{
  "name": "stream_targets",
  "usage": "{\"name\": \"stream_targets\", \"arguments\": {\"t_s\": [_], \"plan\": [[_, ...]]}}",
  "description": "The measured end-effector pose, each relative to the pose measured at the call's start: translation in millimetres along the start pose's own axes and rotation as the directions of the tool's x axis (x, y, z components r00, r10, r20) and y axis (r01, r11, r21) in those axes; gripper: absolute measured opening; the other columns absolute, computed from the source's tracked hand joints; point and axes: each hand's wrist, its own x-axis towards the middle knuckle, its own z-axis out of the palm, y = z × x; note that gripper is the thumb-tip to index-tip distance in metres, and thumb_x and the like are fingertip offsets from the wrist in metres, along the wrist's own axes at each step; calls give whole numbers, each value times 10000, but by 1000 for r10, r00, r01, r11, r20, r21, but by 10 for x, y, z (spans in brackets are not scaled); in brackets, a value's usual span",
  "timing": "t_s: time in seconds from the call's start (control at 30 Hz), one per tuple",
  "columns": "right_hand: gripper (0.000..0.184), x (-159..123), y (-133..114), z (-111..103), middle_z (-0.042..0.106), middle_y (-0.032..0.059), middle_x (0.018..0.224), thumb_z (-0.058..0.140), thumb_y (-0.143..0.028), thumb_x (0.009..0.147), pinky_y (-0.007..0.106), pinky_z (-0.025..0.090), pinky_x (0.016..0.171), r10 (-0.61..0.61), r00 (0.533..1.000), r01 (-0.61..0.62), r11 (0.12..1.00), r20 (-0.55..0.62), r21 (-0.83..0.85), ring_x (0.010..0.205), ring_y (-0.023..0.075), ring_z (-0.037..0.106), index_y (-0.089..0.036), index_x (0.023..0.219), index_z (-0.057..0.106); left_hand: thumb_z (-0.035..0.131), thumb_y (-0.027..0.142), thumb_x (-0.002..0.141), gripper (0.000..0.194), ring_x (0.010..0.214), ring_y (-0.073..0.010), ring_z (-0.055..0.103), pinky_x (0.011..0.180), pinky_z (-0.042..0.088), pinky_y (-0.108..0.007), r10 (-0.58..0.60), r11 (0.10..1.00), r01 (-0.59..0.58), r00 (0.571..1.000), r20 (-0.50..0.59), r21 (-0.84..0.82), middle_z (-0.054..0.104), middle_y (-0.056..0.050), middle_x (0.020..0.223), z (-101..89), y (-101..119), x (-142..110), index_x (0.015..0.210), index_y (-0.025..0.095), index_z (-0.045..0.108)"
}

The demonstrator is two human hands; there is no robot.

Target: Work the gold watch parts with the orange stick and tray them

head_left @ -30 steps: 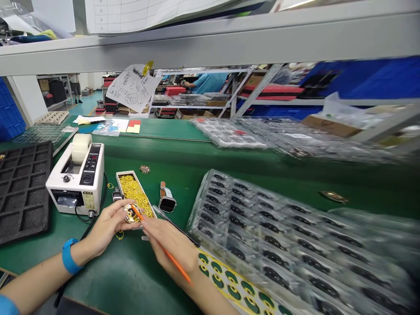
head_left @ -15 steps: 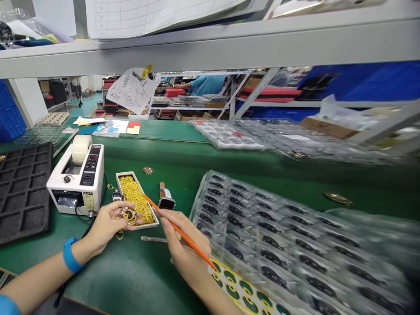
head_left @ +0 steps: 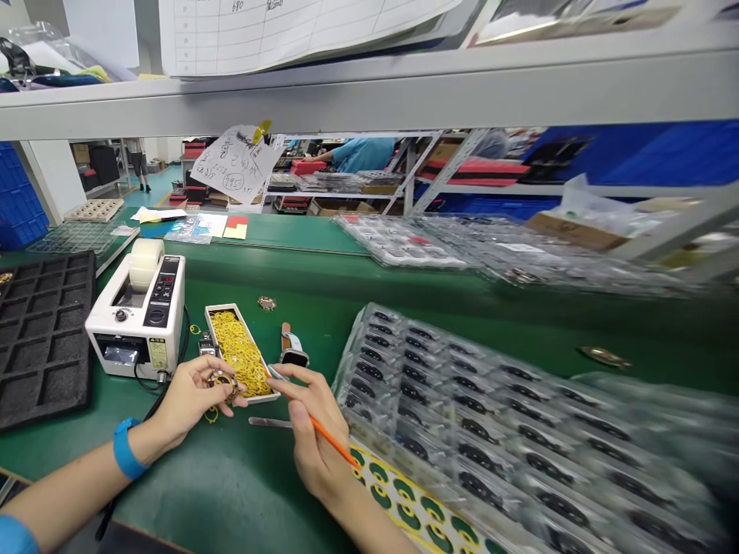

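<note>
Gold-coloured disc point(head_left: 222, 378) is partly hidden by fingers point(head_left: 215, 395) of the left hand point(head_left: 189, 398).

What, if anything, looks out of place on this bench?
Two yellow rings lie loose on the green bench, outside the white box holding a heap of similar ones, one near the left hand; they may have spilled.

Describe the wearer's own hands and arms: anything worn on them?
Both hands are ungloved. The left hand has a plain bright-blue wristband at the wrist, and a blue sleeve shows farther up that arm at the picture's edge. The right hand has no band, and no sleeve is visible there.
</note>
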Motion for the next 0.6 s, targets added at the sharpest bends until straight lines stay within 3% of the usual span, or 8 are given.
{"name": "stream_targets", "arguments": {"t_s": [0.17,0.27,0.33,0.4,0.6], "plan": [[254,4,18,17,641,74,903,329,-156,954,430,495,857,-89,996,89,996,-7,-3,903,213,616,-196,990,578,743,248,622,284,607,-182,687,439,476,-189,32,999,-32,999,-1,20,659,-37,738,7,-27,0,796,139,547],[243,-14,4,31,615,65,809,334,-139,953,326,527,668,-132,991,132,991,14,7,742,183,610,-181,1015,565,714,259,633,262,556,-179,669,378,423,-178,32,996,-29,999,-33,79,632,-21,671,1,-36,5,780,145,529],[235,-34,-23,64,593,51,744,372,-113,943,253,475,512,-180,983,182,982,38,-50,619,154,577,-169,1063,566,692,279,656,249,545,-173,655,376,417,-186,42,993,-35,998,-57,114,622,-17,653,5,-40,-2,799,145,537],[218,-49,-55,121,588,40,708,437,-91,922,229,441,462,-213,975,219,966,62,-137,560,136,561,-156,1075,579,671,267,679,234,563,-150,639,444,461,-208,69,988,-60,996,-61,144,633,-21,684,20,-49,-21,841,140,560],[104,-32,-82,260,628,49,734,519,-120,898,236,496,532,-70,997,77,980,45,-185,629,148,620,-151,910,618,615,147,699,298,822,-173,647,692,498,-237,145,946,-136,989,-8,295,682,-49,883,70,-129,-97,994,158,578]]}}
